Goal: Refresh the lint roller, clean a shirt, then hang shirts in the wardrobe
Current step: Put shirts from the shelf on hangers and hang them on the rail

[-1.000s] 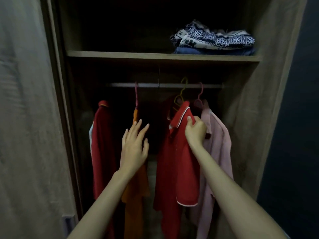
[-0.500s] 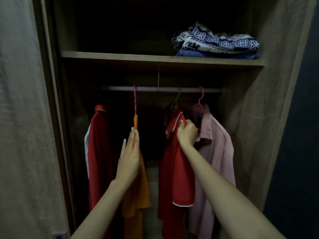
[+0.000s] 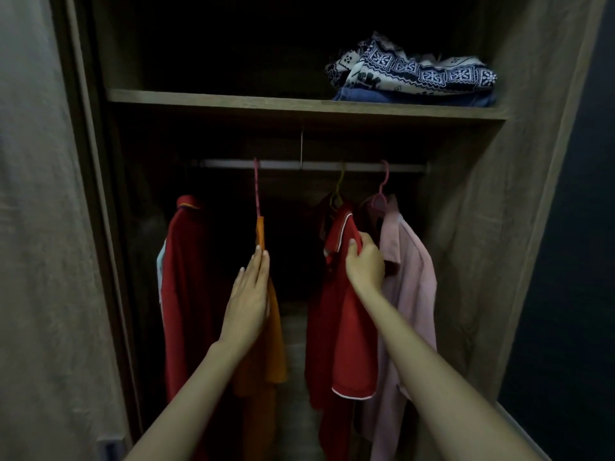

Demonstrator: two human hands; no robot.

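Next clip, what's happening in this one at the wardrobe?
A person is arranging shirts on the wardrobe rail. The right hand grips the collar area of a red polo shirt hanging beside a pink shirt. The left hand, fingers flat, rests against an orange shirt. Folded clothes sit on the shelf above.

No text, label, brand or number can be read. Only woven patterns are seen on the folded cloth (image 3: 416,73) well above the grips; the dim light may hide small tags.
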